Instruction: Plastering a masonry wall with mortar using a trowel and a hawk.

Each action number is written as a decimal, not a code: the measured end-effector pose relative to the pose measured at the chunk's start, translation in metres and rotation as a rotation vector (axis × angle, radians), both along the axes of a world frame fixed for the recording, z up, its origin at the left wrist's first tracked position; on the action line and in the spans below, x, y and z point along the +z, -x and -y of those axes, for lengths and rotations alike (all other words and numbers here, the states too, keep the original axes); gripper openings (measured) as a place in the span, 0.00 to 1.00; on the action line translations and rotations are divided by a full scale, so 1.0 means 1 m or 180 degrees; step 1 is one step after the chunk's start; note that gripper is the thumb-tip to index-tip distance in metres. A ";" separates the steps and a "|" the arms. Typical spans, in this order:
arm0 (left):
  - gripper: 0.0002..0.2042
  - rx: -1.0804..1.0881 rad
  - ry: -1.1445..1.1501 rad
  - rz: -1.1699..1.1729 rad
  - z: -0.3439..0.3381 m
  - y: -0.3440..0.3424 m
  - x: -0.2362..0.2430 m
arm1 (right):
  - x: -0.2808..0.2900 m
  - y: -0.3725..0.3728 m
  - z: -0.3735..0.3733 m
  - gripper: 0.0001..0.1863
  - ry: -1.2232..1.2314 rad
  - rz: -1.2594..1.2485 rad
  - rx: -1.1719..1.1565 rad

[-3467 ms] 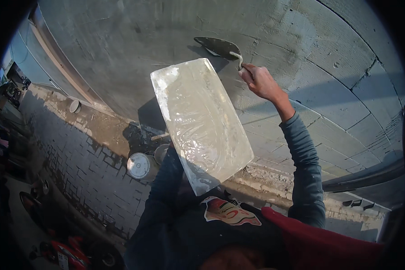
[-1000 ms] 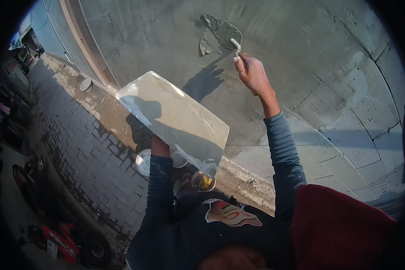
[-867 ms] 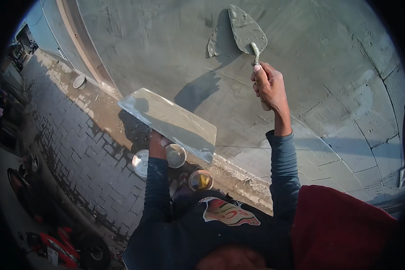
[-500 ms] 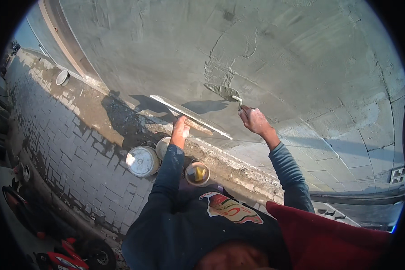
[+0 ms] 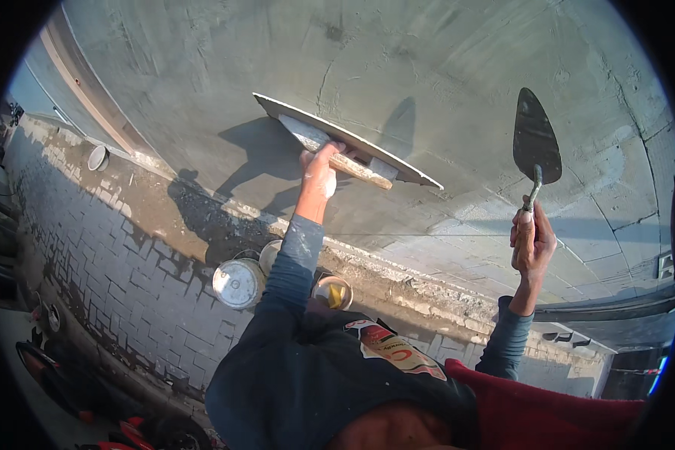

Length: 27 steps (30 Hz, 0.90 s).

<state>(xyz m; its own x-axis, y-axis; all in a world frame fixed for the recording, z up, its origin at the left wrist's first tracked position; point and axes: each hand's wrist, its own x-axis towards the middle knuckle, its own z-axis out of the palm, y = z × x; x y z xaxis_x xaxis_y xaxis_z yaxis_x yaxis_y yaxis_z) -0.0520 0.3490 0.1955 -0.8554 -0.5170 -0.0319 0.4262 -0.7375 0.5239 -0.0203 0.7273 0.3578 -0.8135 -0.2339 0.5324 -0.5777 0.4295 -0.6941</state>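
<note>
My left hand (image 5: 319,174) is closed round the wooden handle of a long plastering float (image 5: 366,171). The float lies slanted against the grey plastered wall (image 5: 457,67), or very near it, and casts a shadow there. Its face toward the wall is hidden. Over on the right, my right hand (image 5: 536,244) grips a pointing trowel (image 5: 537,146) by its handle. The trowel's dark leaf-shaped blade points up, seemingly apart from the wall. Wet-looking plaster with fine ridges and cracks covers the wall above the float.
Below my left arm stand a white lidded bucket (image 5: 238,283), another bucket (image 5: 271,255) and a tub with something yellow (image 5: 333,292). A pale bowl (image 5: 97,157) sits near the door frame (image 5: 90,82). Paving (image 5: 127,270) runs along the wall's rough base. Red vehicle parts show lower left.
My left hand has raised the float up to the wall surface. My right hand has drawn the trowel off the plaster, right, and turned its blade upward. The thick plaster ridges there now look flattened.
</note>
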 end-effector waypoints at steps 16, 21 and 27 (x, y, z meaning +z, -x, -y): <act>0.20 0.2054 0.3683 0.0020 0.054 -0.095 0.100 | -0.008 -0.005 -0.025 0.20 -0.0822 -0.1211 0.0711; 0.20 0.0288 0.0389 0.0096 0.004 -0.143 -0.031 | -0.036 0.007 0.005 0.17 -0.1292 -0.1161 0.1650; 0.19 0.0011 -0.0108 0.0203 -0.016 -0.144 -0.074 | -0.057 0.040 0.100 0.18 -0.1141 -0.1070 0.1349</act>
